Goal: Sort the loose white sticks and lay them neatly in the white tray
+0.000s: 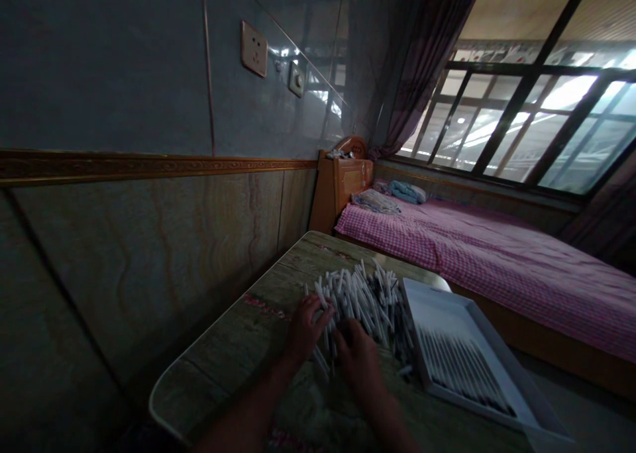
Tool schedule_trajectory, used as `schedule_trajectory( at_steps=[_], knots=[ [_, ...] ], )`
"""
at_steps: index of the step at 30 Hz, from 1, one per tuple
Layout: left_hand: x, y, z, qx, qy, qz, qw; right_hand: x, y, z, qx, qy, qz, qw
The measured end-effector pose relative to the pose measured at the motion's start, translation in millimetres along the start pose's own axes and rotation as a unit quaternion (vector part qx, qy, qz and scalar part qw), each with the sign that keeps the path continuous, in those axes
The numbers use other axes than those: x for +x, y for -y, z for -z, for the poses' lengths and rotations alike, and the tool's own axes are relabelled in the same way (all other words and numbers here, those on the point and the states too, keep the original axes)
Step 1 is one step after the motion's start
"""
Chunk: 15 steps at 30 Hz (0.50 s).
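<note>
A heap of several thin white sticks, like pens (365,297), lies on a small table (238,347). My left hand (305,327) rests on the near left side of the heap, its fingers curled among the sticks. Just to the right, my right hand (358,357) has its fingers bent down into the heap's near edge. What either hand pinches is hidden in the dim light. A shallow white box (450,320) stands to the right of the heap, with a row of sticks laid side by side in its near half.
A tiled wall (149,228) runs along the table's left side, with a socket (254,48) high up. Beyond the table stands a bed with a pink checked cover (497,254) and a wooden headboard (342,181). A large barred window (536,108) is behind it.
</note>
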State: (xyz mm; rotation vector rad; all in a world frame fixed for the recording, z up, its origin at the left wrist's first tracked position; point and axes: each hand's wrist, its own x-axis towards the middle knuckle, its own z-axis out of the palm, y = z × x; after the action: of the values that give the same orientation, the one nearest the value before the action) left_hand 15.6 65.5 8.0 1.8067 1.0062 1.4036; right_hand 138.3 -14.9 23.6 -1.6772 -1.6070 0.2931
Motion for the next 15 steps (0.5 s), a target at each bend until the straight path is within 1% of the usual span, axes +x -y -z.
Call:
schedule_trajectory(
  at_steps=[3, 5, 7, 10, 13, 15],
  knots=[
    [2, 1, 0.5, -0.036, -0.086, 0.069, 0.993, -9, -3, 3, -0.09, 0.042, -0.02, 0.995],
    [4, 2, 2.3, -0.064, -0.14, 0.12, 0.981, -16, -3, 5, -0.169, 0.086, -0.034, 0.981],
    [7, 4, 4.0, -0.099, -0.169, 0.159, 0.968, -21, 1, 6, -0.221, 0.126, -0.04, 0.966],
    [8, 7, 4.3, -0.139, -0.169, 0.191, 0.957, -24, 8, 8, -0.265, 0.159, -0.046, 0.95],
    [8, 11, 1.9, -0.15, -0.157, 0.201, 0.955, -21, 14, 12, -0.309, 0.181, -0.053, 0.932],
    [7, 14, -0.2, -0.151, -0.156, 0.205, 0.954, -19, 16, 15, -0.336, 0.189, -0.045, 0.922]
  ],
)
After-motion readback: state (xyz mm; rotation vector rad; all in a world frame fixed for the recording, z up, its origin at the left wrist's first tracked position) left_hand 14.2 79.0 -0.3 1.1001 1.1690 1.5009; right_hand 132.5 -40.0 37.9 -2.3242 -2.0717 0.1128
